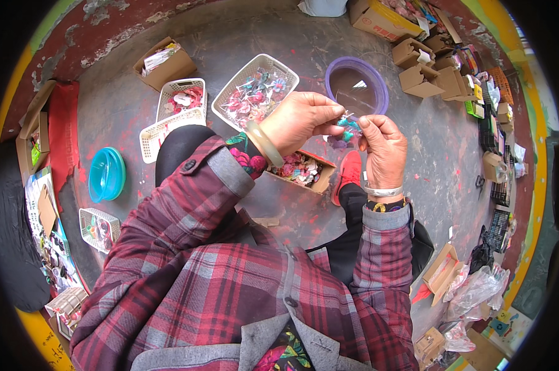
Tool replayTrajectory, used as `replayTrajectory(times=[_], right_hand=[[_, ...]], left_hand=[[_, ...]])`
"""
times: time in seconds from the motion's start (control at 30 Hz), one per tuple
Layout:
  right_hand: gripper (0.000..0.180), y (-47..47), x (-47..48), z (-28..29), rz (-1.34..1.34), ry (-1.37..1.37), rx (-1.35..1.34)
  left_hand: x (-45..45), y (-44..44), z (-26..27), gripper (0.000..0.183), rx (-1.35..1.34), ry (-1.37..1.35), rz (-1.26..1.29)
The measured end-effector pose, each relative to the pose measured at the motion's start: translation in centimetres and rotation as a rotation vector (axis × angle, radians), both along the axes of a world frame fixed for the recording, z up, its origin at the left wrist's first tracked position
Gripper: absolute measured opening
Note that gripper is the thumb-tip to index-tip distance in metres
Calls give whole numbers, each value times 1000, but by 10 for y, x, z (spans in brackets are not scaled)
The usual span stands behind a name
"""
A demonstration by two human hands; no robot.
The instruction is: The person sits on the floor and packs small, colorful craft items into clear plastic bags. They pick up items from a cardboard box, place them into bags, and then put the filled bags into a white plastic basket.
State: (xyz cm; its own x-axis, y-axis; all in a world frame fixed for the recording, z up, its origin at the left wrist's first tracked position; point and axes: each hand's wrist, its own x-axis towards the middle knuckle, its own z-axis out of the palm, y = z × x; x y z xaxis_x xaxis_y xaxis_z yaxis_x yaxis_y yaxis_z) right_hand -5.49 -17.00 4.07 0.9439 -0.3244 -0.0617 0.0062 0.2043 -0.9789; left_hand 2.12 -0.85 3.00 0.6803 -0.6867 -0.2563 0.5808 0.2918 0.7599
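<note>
My left hand [294,121], with a pale bangle at its wrist, pinches thin white ends at the top of a small teal and purple fabric flower piece [346,131]. On the other side, my right hand [385,147] grips the same piece between thumb and fingers. The exact form of the piece is partly hidden by the fingers. Below my left wrist stands an open cardboard box [325,180] of pink, white and red fabric pieces. Beyond my hands a white plastic basket [224,98] holds many small flower pieces with white ends. A purple basin [385,88] of water sits behind my right hand.
Smaller white baskets [151,144] stand by my left knee, near a cardboard box [177,69]. Teal basins [107,175] rest on the floor at left. Cardboard boxes [421,79] and crates line the right wall. Clear plastic bags [475,293] lie at lower right.
</note>
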Motion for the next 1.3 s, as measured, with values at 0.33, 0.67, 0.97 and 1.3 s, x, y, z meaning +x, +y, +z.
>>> replayTrajectory(times=[0.33,0.67,0.97,1.3], right_hand=[[16,3,0,8,-14,-50,-32],[12,-4,-1,3,88,-78,59],[11,-19,1,14,264,-144,-474],[22,-30,0,11,203,-203,-245]], left_hand=[[1,2,6,20,-39,-19,-7],[3,3,4,18,-75,7,22],[5,6,-1,15,-152,44,-21],[1,1,0,21,49,-147,31]])
